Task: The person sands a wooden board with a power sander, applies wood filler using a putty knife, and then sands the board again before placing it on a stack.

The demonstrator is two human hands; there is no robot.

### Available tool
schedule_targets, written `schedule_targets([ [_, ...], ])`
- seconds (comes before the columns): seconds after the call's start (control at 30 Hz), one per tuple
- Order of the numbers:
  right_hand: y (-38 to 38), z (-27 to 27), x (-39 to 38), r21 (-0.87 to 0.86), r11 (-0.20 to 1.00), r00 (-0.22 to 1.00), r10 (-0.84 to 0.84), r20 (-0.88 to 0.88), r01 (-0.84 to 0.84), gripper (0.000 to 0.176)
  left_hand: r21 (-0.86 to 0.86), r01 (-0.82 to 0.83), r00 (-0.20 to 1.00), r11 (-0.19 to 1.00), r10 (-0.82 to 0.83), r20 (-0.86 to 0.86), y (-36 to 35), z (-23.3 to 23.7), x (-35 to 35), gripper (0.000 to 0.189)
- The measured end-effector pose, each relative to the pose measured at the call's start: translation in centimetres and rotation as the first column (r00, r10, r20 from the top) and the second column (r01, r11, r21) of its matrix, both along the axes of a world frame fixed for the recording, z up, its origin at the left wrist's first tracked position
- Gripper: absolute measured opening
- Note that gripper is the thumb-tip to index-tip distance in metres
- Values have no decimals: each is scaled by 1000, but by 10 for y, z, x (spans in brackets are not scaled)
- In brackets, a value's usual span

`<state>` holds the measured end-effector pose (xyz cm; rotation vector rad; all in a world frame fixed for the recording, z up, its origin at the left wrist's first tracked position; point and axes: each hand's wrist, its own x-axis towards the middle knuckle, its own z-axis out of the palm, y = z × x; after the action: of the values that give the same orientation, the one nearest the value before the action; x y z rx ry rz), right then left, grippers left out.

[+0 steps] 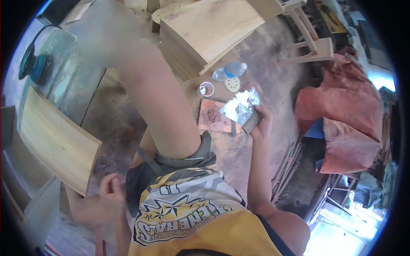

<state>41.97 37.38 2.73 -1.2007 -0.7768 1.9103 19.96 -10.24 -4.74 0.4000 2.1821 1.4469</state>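
Note:
My right hand (261, 121) is closed round the brown grip end of a scraper-like tool with a wide, shiny silver blade (240, 106). That blade overlaps a pinkish board (208, 124) on the floor, which has dark smears on it. At the lower left, my left hand (112, 184) has its fingers curled, beside the lower end of a curved wooden panel (64, 141); a blurred patch hides part of this area, and I cannot tell what the fingers hold. Just beyond the board stand a clear plastic cup (206, 88) with something brown inside and a pale disc with holes (232, 84).
A plastic bottle with a blue label (230, 71) lies near a large wooden piece (213, 25). My raised leg (166, 106) crosses the middle of the view. On the right are a reddish cloth (341, 106) and thin rods (287, 168); a wooden frame (316, 49) stands behind.

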Motion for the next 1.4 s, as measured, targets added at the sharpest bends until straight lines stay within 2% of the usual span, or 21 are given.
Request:
schedule_targets([
  [0.03, 6, -25, 15, -81, 995, 998, -59, 2, 59, 45, -36, 7, 1000, 999, -8, -18, 3, -10, 11, 22],
  [0.1, 14, -90, 57, -201, 970, 990, -138, 12, 138, 42, 166, -393, 810, 904, 255, 528, 8, -16, 32, 40],
  [0.13, 19, -126, 86, -261, 932, 968, -242, 71, 252, 39, 127, -383, 816, 915, 271, 511, 7, 0, 42, 40],
  [0.2, 12, -208, 109, -347, 864, 931, -332, 155, 366, 35, 290, -843, 442, 452, 277, 853, -5, 8, 30, 66],
  [0.23, -2, -243, 119, -375, 815, 895, -377, 236, 442, 32, 318, -900, 406, 298, 308, 860, -5, 16, 24, 82],
  [0.27, -18, -270, 131, -386, 763, 851, -417, 319, 519, 29, 302, -897, 407, 323, 336, 849, 2, 21, 17, 82],
  [0.37, -66, -301, 154, -468, 742, 876, -429, 220, 480, 32, 431, -896, 324, -107, 507, 799, 22, 22, -9, 84],
  [0.53, -95, -331, 156, -484, 673, 829, -453, 328, 559, 31, 458, -888, 409, 46, 535, 739, 39, 3, -57, 75],
  [0.63, -91, -381, 174, -514, 752, 891, -450, 55, 412, 29, 426, -896, 436, 128, 441, 784, 23, -6, -57, 64],
  [0.67, -80, -388, 186, -520, 850, 936, -246, -253, 83, 40, 378, -924, 355, 57, 498, 791, 21, -10, -57, 55],
  [0.7, -76, -400, 181, -558, 817, 963, -246, -111, 144, 42, 496, -862, 507, 103, 177, 844, -12, -29, -52, 45],
  [0.73, -66, -427, 174, -514, 853, 935, -107, -337, -87, 37, 329, -943, 249, -47, 556, 793, 39, 5, -48, 42],
  [0.8, -50, -484, 168, -221, 827, 682, 242, -690, -516, 27, 506, -855, 339, -116, 614, 713, 65, 54, -38, 50],
  [0.83, -40, -422, 118, -446, 854, 949, 153, -277, -268, 28, 530, -830, 338, -177, 596, 728, 57, 68, -33, 48],
  [0.93, -9, -316, 1, -334, 908, 938, 315, 145, -253, 30, 652, -697, 470, -298, 497, 730, 15, 104, -13, 59],
  [0.97, -6, -278, -25, -258, 920, 901, 359, 244, -296, 31, 684, -634, 466, -361, 527, 711, 10, 123, -5, 59],
  [1.03, -5, -208, -72, -64, 913, 839, 396, 373, -402, 33, 706, -708, 292, -16, 904, 313, 12, 155, 2, 72],
  [1.2, -44, -70, -157, 310, 739, 757, 393, 522, -598, 39, 849, -504, 202, -158, 934, 294, -38, 205, 0, 83],
  [1.33, -92, -4, -212, 480, 533, 717, 489, 497, -696, 45, 951, -261, 436, -166, 859, 269, -64, 230, -27, 74],
  [1.37, -108, 14, -223, 515, 476, 700, 513, 497, -713, 46, 971, 18, 792, -238, 596, 131, -77, 217, -49, 67],
  [1.4, -122, 25, -235, 549, 418, 683, 549, 481, -723, 47, 891, 239, 956, -385, 256, -146, -90, 209, -69, 61],
])
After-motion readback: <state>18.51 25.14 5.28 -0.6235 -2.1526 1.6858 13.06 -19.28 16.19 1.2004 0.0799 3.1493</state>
